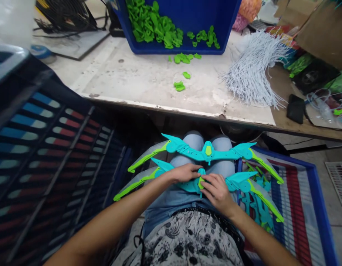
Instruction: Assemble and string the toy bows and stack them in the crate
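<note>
Two turquoise toy bows with lime-green limb tips lie across the lap. The farther bow [191, 152] rests on the knees with a green piece at its centre, and no hand touches it. Over the nearer bow [241, 180], both hands meet at the middle. My left hand [187, 172] lies on its centre from the left, fingers bent together. From the right, my right hand [216, 188] has its fingers closed on a small green piece [200, 182] at the bow's centre. The fingers partly cover that piece.
A blue bin [176, 50] of green pieces stands on the white table [118, 77], with loose green pieces before it. White ties [251, 70] lie to the right. A dark crate [48, 147] is at left; a blue crate [317, 192] with turquoise parts is at right.
</note>
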Demonstrator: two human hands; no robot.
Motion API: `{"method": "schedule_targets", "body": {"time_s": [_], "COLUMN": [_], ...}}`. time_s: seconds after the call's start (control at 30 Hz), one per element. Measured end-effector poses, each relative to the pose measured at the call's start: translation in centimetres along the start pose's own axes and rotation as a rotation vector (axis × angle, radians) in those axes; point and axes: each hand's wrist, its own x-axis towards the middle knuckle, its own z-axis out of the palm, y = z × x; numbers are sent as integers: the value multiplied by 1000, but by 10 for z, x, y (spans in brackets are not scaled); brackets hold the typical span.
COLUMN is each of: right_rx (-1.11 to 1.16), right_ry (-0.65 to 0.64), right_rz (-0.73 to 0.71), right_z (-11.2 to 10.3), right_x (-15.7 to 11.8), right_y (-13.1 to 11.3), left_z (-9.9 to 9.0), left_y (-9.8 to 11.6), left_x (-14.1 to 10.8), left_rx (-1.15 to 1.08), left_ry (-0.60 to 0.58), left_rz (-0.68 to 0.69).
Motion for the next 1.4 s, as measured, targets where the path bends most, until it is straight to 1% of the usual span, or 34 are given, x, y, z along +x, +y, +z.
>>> {"method": "schedule_targets", "body": {"time_s": [0.1, 0.17, 0.23, 0.33, 0.4, 0.53, 0.63, 0.7, 0.77, 0.87, 0.93, 1.07, 1.17, 1.23, 1.3, 1.33, 1.4], "right_rx": [-19, -14, 26, 100, 133, 173, 200, 235, 246, 179, 124, 89, 79, 67, 69, 78, 91], "right_ry": [-13, -9, 25, 48, 19, -48, -181, -229, -204, -164, -168, -171, -183, -208, -244, -258, -261], "right_rz": [51, 125, 203, 311, 404, 606, 691, 692, 633, 508, 472, 460, 495, 581, 664, 680, 656], "right_z": [4, 6, 8, 11, 13, 13, 8, 5, 3, 4, 6, 10, 10, 10, 12, 13, 16], "right_x": [1, 1, 0, 0, 1, 10, 18, 19, 17, 9, 4, 1, 4, 9, 14, 16, 16], "right_y": [-4, -7, -10, -13, -13, -10, -8, -7, -8, -8, -8, -9, -10, -10, -10, -11, -12], "left_z": [1, -1, -3, -7, -6, 2, 8, 11, 12, 12, 11, 11, 14, 15, 17, 17, 16], "left_y": [1, 2, 3, 5, 5, 0, -6, -10, -12, -11, -9, -7, -9, -11, -12, -12, -10], "left_x": [-2, -4, -5, -8, -9, -6, -3, -2, -1, -1, -1, -1, -1, -1, -2, -2, -5], "left_rx": [-28, -26, -24, -27, -1, 68, 12, -54, -108, -155, -135, -30, -18, -37, -66, -66, -22], "left_ry": [-1, 11, 14, -53, -70, 37, 85, 96, 97, 78, 70, 101, 133, 150, 143, 142, 162], "left_rz": [-19, -19, -7, 54, 95, 82, 53, 37, 23, 0, -9, 12, 21, 21, 25, 30, 48]}}
